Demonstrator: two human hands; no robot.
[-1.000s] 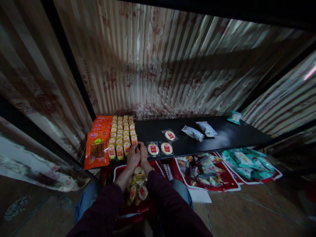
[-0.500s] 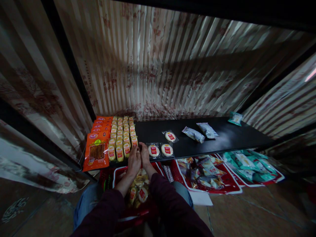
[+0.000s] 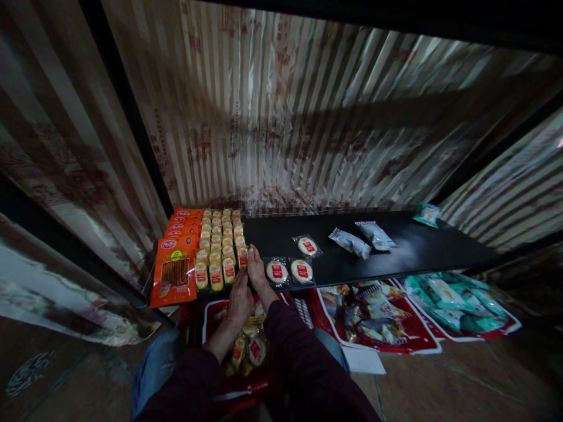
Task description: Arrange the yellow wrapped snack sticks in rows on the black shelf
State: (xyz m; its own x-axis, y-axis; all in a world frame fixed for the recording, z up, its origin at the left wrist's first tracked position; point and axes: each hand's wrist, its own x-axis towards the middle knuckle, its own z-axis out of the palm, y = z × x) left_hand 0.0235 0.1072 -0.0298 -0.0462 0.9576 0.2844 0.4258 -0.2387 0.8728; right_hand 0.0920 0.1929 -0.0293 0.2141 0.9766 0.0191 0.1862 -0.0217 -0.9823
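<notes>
Rows of small yellow wrapped cakes [image 3: 215,275] stand packed on the left part of the black shelf [image 3: 281,228]. My right hand [image 3: 257,268] lies flat along the right side of the last row, fingers stretched out and touching it. At the front end of that row is my left hand [image 3: 240,302], its fingers stretched forward, tips partly hidden. Neither hand shows a cake gripped in it. Just right of my right hand lies a round white cake in clear wrap [image 3: 277,272]. Below my forearms, a red basket [image 3: 204,322] holds more wrapped yellow cakes.
Orange snack bags [image 3: 175,272] overlap at the shelf's left end. Two pale packets [image 3: 350,242] and a teal packet [image 3: 426,214] lie farther right. Red baskets of brown-and-white packets [image 3: 373,310] and teal packets [image 3: 457,302] stand below. A striped curtain [image 3: 285,117] hangs behind.
My right hand has slid slightly forward along the row's side, its fingers straighter. My left hand has drawn back a little toward me. The view has shifted slightly.
</notes>
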